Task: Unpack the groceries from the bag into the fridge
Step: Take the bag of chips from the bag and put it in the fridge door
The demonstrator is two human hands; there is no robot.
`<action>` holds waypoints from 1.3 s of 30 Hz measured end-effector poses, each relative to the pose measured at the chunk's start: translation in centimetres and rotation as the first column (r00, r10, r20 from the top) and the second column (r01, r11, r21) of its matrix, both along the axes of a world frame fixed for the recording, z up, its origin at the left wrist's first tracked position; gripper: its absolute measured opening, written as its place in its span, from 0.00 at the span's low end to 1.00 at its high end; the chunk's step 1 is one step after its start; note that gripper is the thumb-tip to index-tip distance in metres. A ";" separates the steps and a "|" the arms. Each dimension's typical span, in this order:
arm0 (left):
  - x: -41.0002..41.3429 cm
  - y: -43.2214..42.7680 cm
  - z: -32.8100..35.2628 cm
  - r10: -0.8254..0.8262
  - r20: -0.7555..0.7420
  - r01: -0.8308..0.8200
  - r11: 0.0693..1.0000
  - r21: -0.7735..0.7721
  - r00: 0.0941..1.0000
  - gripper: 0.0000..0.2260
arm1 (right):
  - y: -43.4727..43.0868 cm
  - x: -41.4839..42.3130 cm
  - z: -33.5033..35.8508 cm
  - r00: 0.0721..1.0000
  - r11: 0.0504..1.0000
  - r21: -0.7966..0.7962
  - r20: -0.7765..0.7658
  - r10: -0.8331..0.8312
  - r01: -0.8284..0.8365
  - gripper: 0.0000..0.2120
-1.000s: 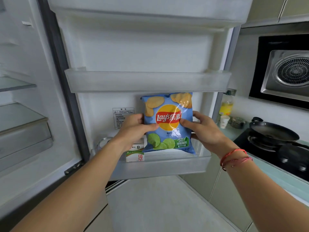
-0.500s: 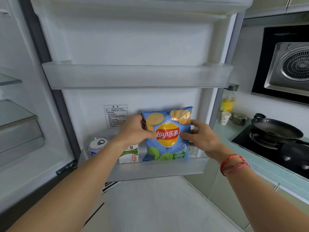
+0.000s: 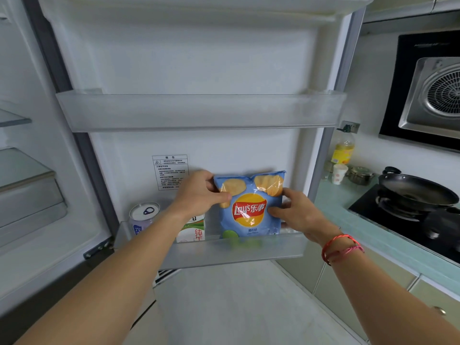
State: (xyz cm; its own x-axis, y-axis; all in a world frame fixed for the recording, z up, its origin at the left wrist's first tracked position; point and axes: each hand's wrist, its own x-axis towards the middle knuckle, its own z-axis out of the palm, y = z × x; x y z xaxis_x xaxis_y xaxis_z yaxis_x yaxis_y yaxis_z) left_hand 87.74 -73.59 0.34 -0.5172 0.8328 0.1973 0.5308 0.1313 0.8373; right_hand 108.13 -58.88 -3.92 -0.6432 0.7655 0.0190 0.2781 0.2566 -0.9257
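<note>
Blue foil crisp bag [image 3: 249, 207], pinched by left hand [image 3: 199, 195] and right hand [image 3: 296, 212], is seated in clear plastic door shelf [image 3: 224, 253] beside white-green carton [image 3: 193, 229]; its release is judged pending.

Small kitchen, right side in view, flat even light and pale surfaces all round.
Over on the right there's the pale green bench [image 3: 333, 195], with a yellow oil bottle [image 3: 343, 150], a paper cup [image 3: 338, 173] and a small lidded steel pot [image 3: 361, 174] grouped at its far end against the white wall [image 3: 368, 95]. Nearer, a black wok [image 3: 415, 192] sits on the gas hob [image 3: 398, 215]; above it, a steel range hood [image 3: 433, 95] with a round grille, set in a black panel [image 3: 398, 83]. Light base cabinets [image 3: 331, 282] below, wall cabinets [image 3: 398, 11] at the top, pale floor [image 3: 236, 307] underneath.
</note>
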 end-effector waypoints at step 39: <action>1.7 -9.0 -2.1 0.249 -0.797 -0.238 0.962 0.136 0.550 0.36 | -9.5 3.3 2.7 0.872 0.573 0.818 0.246 -0.422 0.046 0.34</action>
